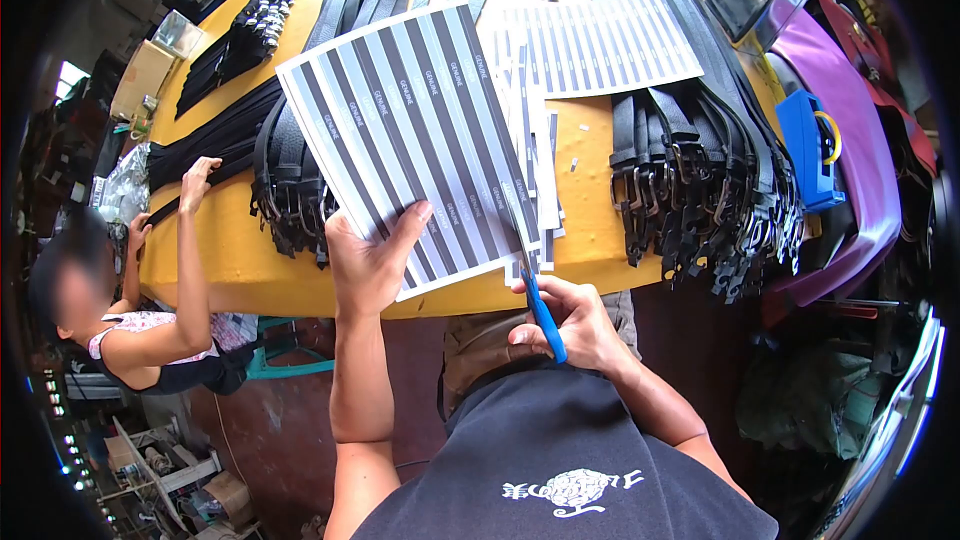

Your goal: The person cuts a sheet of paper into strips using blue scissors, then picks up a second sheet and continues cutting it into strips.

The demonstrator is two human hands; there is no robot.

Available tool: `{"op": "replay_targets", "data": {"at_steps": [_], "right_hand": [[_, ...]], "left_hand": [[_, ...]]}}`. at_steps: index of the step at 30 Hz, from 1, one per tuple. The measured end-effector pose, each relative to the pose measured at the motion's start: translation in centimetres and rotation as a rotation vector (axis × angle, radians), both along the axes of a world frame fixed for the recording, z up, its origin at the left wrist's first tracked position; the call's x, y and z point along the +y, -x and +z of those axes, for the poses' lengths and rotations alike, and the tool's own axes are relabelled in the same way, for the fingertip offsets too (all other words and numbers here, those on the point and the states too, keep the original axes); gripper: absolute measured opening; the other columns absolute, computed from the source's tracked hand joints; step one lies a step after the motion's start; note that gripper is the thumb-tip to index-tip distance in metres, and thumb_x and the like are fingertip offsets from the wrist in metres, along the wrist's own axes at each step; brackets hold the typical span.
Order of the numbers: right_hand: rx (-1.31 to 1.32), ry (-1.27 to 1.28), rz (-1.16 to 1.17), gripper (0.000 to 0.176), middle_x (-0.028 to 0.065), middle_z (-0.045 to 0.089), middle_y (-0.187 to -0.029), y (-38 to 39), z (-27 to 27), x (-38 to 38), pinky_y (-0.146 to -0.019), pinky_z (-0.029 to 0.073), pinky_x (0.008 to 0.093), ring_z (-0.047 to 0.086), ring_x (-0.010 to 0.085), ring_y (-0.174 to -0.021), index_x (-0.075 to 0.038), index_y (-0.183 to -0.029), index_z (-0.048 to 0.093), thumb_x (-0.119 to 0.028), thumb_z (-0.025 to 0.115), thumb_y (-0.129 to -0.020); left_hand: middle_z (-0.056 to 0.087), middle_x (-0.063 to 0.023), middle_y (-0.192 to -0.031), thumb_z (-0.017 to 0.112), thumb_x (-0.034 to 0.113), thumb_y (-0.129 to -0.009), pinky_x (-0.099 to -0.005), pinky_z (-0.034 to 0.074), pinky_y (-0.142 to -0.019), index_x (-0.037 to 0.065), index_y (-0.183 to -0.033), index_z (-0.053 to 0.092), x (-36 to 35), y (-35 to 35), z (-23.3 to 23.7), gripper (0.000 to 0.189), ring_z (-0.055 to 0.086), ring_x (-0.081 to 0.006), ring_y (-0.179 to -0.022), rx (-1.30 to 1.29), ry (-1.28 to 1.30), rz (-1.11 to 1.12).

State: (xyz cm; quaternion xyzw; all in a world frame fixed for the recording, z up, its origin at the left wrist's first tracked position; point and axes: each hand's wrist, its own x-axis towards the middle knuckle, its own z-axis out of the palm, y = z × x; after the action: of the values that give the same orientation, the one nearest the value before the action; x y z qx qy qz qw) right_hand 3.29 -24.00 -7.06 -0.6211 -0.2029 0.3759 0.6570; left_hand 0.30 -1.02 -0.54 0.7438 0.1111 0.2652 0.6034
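In my left hand (372,258) is a sheet of striped labels (400,130), held up at a tilt with the thumb across its lower part. Its dark and grey stripes carry the word "GENUINE". My right hand (575,325) grips blue-handled scissors (543,315), whose blades point up along the sheet's right edge. Cut label strips (548,180) lie on the yellow table beside that edge. Another striped sheet (610,45) rests flat farther back. Part of the blades is hard to make out against the sheet and strips.
Black belts with buckles (700,180) hang over the table's front edge at right, and more belts (290,170) lie at left. A blue box (812,155) stands at the right edge. Another person (165,330) handles black straps at the left end of the yellow table (590,240).
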Motion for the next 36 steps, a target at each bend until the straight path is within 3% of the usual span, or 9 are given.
{"op": "replay_targets", "data": {"at_steps": [5,20,32,36], "right_hand": [[0.069,0.012,0.016,0.055,0.0045,0.066,-0.072,-0.1,0.3,-0.1,-0.052,0.047,0.0209,0.056,0.0039,-0.066,0.004,-0.116,0.055,-0.018,0.082,-0.074],[0.088,0.026,0.005,0.054,0.0044,0.066,-0.073,0.0,0.5,0.0,-0.052,0.048,0.0210,0.057,0.0041,-0.066,0.003,-0.116,0.056,-0.016,0.082,-0.074],[0.031,-0.066,-0.002,0.053,0.0007,0.059,-0.064,-0.1,-0.3,0.1,-0.048,0.044,0.0208,0.054,0.0032,-0.059,0.003,-0.114,0.056,-0.018,0.082,-0.074],[0.035,-0.069,-0.021,0.054,-0.0012,0.056,-0.062,-0.5,0.0,0.3,-0.053,0.043,0.0215,0.051,0.0027,-0.060,0.003,-0.114,0.056,-0.020,0.083,-0.073]], "left_hand": [[0.067,-0.0061,-0.078,0.067,-0.001,-0.082,-0.0210,0.046,-0.059,-0.008,-0.090,0.065,-0.1,-0.1,0.0,0.010,0.059,-0.0073,-0.066,-0.016,-0.005,0.012],[0.067,-0.0066,-0.080,0.067,-0.001,-0.082,-0.0222,0.047,-0.061,-0.008,-0.091,0.065,0.0,0.2,-0.1,0.011,0.060,-0.0082,-0.067,-0.028,0.012,0.002],[0.067,-0.0072,-0.085,0.066,-0.003,-0.083,-0.0222,0.049,-0.063,-0.009,-0.096,0.063,-0.5,0.5,-0.2,0.015,0.060,-0.0084,-0.072,0.009,0.075,-0.079],[0.066,-0.0063,-0.083,0.066,-0.003,-0.083,-0.0219,0.048,-0.062,-0.008,-0.095,0.063,-0.9,0.5,-0.5,0.014,0.060,-0.0076,-0.070,-0.006,0.048,-0.081]]}}
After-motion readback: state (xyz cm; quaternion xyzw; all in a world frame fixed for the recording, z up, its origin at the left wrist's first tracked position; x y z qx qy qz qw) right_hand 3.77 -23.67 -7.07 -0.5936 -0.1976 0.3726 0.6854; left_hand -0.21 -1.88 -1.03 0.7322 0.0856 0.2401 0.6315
